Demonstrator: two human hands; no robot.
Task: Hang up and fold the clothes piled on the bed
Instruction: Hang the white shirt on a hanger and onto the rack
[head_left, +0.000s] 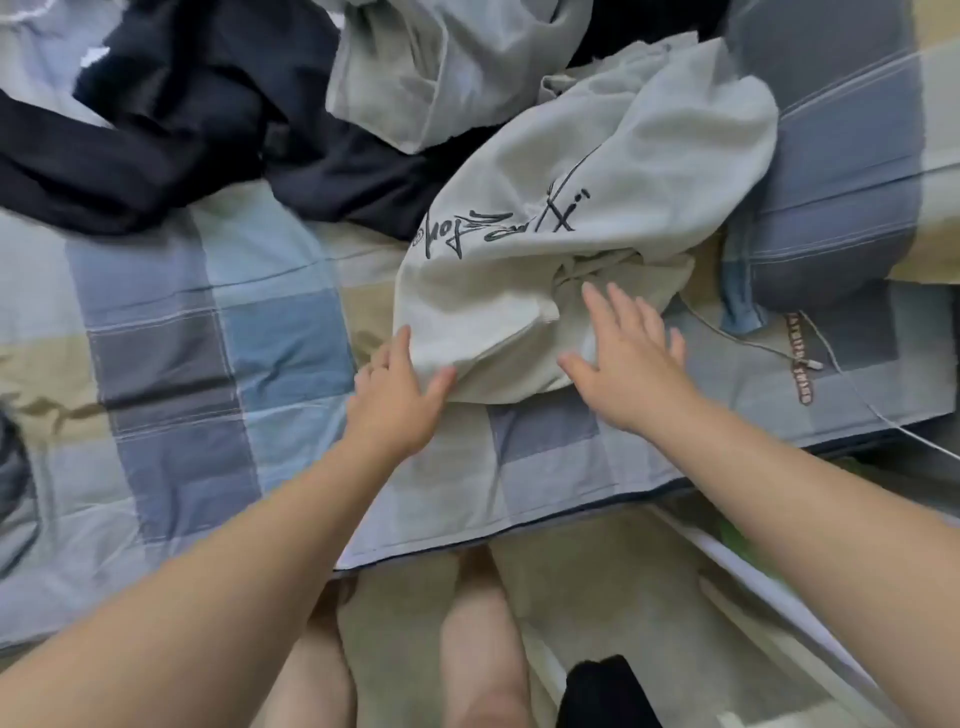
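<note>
Dark navy fabric forms the leftmost garment (171, 130), which lies crumpled across the upper left of the bed and extends toward the centre. Beneath it, the checked bed cover (208, 338) shows blue, grey and beige squares and reaches the near edge of the mattress.

The left hand (397, 405) rests at the lower left edge of the white T-shirt (571, 156). Its index finger lies straight along that edge and its thumb touches the hem. The remaining fingers are partly bent on the far side, and no fold of cloth is visibly pinched.

A pale grey garment (431, 67) is bunched at top centre, overlapping the dark one. The white T-shirt lies just right of centre, heaped and creased, with its lower end nearest the person. A dark script print (498, 223) runs across its middle.

The right hand (628, 364) is palm down over the lower right part of the T-shirt, with all fingers straight and spread and nothing gripped. Contact with the cloth cannot be confirmed.

A pillow (841, 171) in matching check lies against the right side of the T-shirt. A thin pale cord (737, 338) trails over the cover below it, toward the right edge
</note>
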